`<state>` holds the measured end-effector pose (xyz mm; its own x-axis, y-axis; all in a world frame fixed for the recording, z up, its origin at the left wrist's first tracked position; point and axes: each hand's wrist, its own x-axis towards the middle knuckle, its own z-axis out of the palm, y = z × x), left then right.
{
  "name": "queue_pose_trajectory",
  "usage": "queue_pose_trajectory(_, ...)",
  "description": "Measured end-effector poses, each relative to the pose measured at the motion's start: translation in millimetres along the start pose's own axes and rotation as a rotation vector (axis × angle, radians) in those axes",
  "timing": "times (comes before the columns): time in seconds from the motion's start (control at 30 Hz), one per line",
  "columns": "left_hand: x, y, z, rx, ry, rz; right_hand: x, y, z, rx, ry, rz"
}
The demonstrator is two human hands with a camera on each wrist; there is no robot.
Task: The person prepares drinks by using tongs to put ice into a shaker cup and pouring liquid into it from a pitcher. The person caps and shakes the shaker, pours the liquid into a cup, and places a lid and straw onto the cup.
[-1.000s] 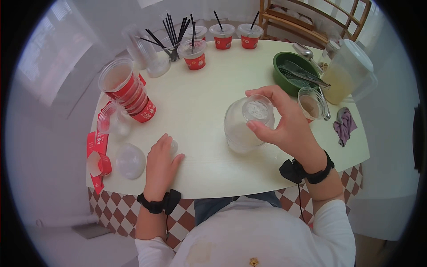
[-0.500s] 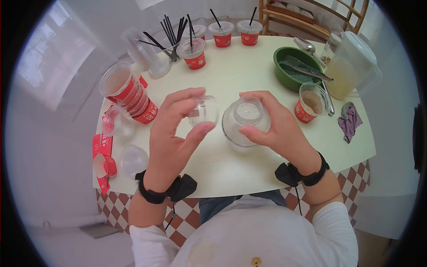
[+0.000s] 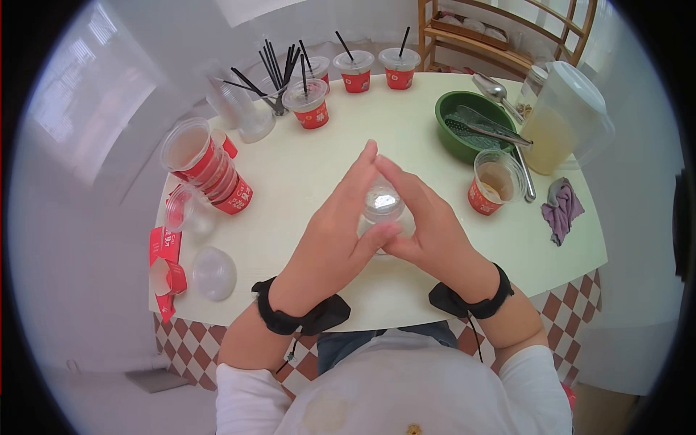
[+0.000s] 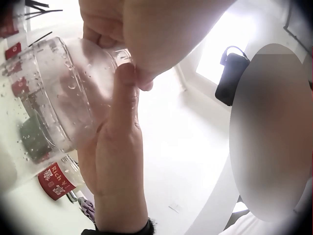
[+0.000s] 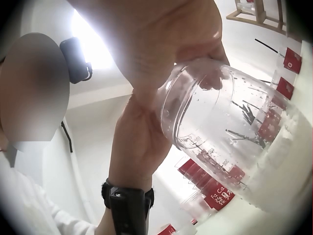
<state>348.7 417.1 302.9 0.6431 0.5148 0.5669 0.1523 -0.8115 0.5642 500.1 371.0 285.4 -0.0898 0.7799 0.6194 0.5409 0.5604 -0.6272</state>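
A clear plastic shaker (image 5: 220, 127) with printed measuring marks stands on the pale table in front of me, droplets on its wall and something whitish low inside. In the head view my two hands meet around its top, so much of the body is hidden. My left hand (image 3: 325, 235) curls its fingers and thumb about the small clear cap (image 3: 383, 197) at the top of the shaker. From the other side my right hand (image 3: 438, 228) grips the shaker's upper part, fingertips close to those of the left.
Stacked red cups (image 3: 217, 174) and a clear dome lid (image 3: 214, 274) lie left. Lidded cups with straws (image 3: 308, 109) line the back. At right are a green basin (image 3: 453, 134), a pitcher (image 3: 565, 119), a cup with brown contents (image 3: 484, 199) and a purple cloth (image 3: 560, 214).
My left hand rose from the table with the small clear cap and brought it rightward onto the shaker's top. The right hand stayed at the shaker, which shifted slightly left.
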Motion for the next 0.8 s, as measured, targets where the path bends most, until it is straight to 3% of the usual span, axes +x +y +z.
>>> queue_pose_trajectory(0.07,-16,-15,12,-0.677,0.192,-0.134,-1,0,-2,-0.027,-0.004,-0.039)
queue_pose_trajectory(0.1,-23,-20,12,-0.672,0.2,-0.13,-1,-2,-4,-0.028,-0.017,-0.009)
queue_pose_trajectory(0.17,-37,-30,8,-0.649,0.186,-0.476,-1,-2,-7,-0.028,-0.033,0.007)
queue_pose_trajectory(0.2,-46,-35,13,-0.643,0.196,-0.471,-2,0,-9,-0.004,-0.013,0.055)
queue_pose_trajectory(0.27,-58,-42,23,-0.761,0.032,-0.895,-3,9,-14,0.016,-0.007,0.087)
queue_pose_trajectory(0.3,-59,-40,25,-0.769,0.054,-0.886,-4,19,-16,0.088,0.074,0.155)
queue_pose_trajectory(0.37,-54,-34,29,-1.169,0.045,-1.185,-3,32,-17,0.143,0.131,0.202)
queue_pose_trajectory(0.43,-52,-38,36,-1.331,0.035,-1.117,-5,37,-18,0.291,0.221,0.296)
queue_pose_trajectory(0.47,-52,-39,37,-1.467,-0.008,-1.071,-7,37,-19,0.278,0.178,0.257)
queue_pose_trajectory(0.57,-35,-19,39,-1.408,0.005,-1.01,-2,29,-28,0.137,0.232,-0.005)
queue_pose_trajectory(0.6,-23,-9,37,-1.318,0.046,-0.914,6,15,-39,0.149,0.261,-0.09)
queue_pose_trajectory(0.67,0,15,19,-1.223,0.093,-0.831,29,-30,-56,0.272,0.491,-0.21)
queue_pose_trajectory(0.73,16,32,-1,-1.129,0.097,-0.449,52,-74,-49,0.358,0.682,-0.366)
queue_pose_trajectory(0.77,14,24,2,-1.14,0.098,-0.459,55,-67,-52,0.353,0.677,-0.353)
queue_pose_trajectory(0.8,10,10,9,-1.251,0.071,-0.608,57,-53,-55,0.228,0.475,-0.237)
